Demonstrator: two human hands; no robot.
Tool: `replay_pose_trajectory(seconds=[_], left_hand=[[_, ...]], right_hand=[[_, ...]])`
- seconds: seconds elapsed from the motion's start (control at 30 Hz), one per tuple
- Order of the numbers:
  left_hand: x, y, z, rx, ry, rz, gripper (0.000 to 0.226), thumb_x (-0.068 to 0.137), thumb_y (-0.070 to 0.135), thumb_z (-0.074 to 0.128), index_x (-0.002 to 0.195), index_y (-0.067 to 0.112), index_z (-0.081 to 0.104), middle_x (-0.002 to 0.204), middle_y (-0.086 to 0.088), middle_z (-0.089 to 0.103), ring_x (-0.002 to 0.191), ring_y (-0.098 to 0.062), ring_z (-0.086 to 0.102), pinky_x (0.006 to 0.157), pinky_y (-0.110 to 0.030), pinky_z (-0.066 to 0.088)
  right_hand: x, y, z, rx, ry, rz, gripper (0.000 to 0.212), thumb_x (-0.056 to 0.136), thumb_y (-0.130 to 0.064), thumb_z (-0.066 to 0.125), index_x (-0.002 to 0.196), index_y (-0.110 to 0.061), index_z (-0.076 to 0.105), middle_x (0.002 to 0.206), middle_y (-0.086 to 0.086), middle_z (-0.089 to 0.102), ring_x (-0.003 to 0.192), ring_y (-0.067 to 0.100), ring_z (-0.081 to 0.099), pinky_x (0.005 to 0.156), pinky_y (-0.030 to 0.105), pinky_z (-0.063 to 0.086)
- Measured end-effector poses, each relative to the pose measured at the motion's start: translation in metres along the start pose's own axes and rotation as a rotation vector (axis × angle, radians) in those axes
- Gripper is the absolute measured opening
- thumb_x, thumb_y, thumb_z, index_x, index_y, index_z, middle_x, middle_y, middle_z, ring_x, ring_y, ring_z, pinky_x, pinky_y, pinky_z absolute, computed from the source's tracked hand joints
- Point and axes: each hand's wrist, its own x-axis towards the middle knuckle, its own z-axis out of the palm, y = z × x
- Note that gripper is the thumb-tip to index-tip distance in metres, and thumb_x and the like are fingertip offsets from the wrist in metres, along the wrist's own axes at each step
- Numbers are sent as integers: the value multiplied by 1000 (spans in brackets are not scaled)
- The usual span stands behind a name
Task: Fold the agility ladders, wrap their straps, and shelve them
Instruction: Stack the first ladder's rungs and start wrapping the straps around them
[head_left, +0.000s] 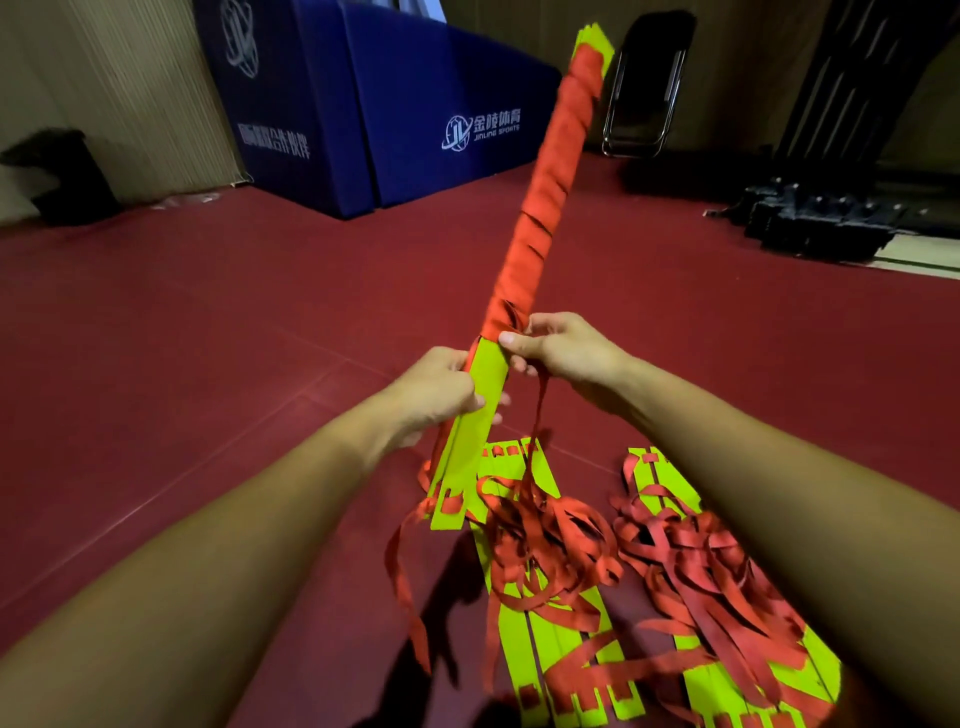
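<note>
Held bundle: I see a folded stack of flat yellow-green plastic ladder rungs (540, 197), most of its length wound in a spiral of red webbing strap. It is raised off the floor between both hands and tilted, with its far end up and to the right. Its near end is bare yellow-green.
Left grip (436, 387): a bare hand, its fingers curled round the bare lower part of the bundle from the left edge, just below the last turn of strap.
Right grip (561, 348): a bare hand at the lowest turn of the wrapping. The thumb lies on the bundle's face and the fingers pinch the red strap against its right edge.
Loose strap tail (540, 415): it hangs from under the right grip down towards the heap below.
Middle ladder heap (540, 545): unfolded yellow-green rungs lying flat on the floor under a tangle of red straps, directly beneath the held bundle.
Right ladder heap (717, 571): a second set of rungs and tangled straps, just beside the first, partly behind my right forearm.
Floor (208, 338): dark red matting.
Background: blue padded gym mats (415, 104) with white print stand against the wall. A black folding chair (649, 83) is to their right, and a pile of black equipment (821, 218) is further right.
</note>
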Motion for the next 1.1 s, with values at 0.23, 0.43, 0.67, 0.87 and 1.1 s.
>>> replay_pose_trajectory(seconds=[0.23, 0.43, 0.67, 0.87, 1.1], left_hand=[[8, -7, -4, 695, 240, 38, 66, 66, 58, 85, 110, 17, 56, 103, -5, 67, 100, -28, 63, 80, -35, 50], [2, 1, 5, 855, 261, 78, 34, 85, 46, 71, 75, 16, 58, 98, -16, 70, 101, -38, 63, 79, -37, 48], [12, -15, -4, 537, 73, 35, 41, 63, 25, 54, 96, 8, 71, 73, -11, 62, 71, -27, 59, 68, -41, 51], [7, -14, -4, 309, 57, 77, 27, 91, -2, 56, 110, 13, 68, 103, -14, 73, 90, -23, 66, 90, -42, 53], [0, 5, 7, 309, 63, 116, 34, 89, -8, 45, 79, 22, 58, 65, 13, 60, 61, -5, 52, 60, -25, 40]], right_hand=[[5, 2, 9, 4, 177, -13, 32, 95, -17, 65, 69, -14, 45, 57, 3, 58, 44, 8, 47, 48, 19, 37], [7, 6, 14, -92, 200, -66, 32, 98, -16, 60, 70, -15, 43, 58, 5, 60, 44, 10, 48, 51, 24, 40], [3, 3, 13, -87, -60, 13, 28, 98, -11, 58, 70, -9, 59, 71, 10, 66, 53, 10, 46, 57, 22, 37], [6, 10, 7, -54, 9, 79, 35, 96, -22, 63, 63, -11, 60, 64, 8, 63, 53, 11, 44, 55, 22, 33], [6, 6, 8, -25, 185, 8, 36, 93, -22, 68, 64, -13, 49, 57, 2, 63, 40, 3, 44, 44, 16, 35]])
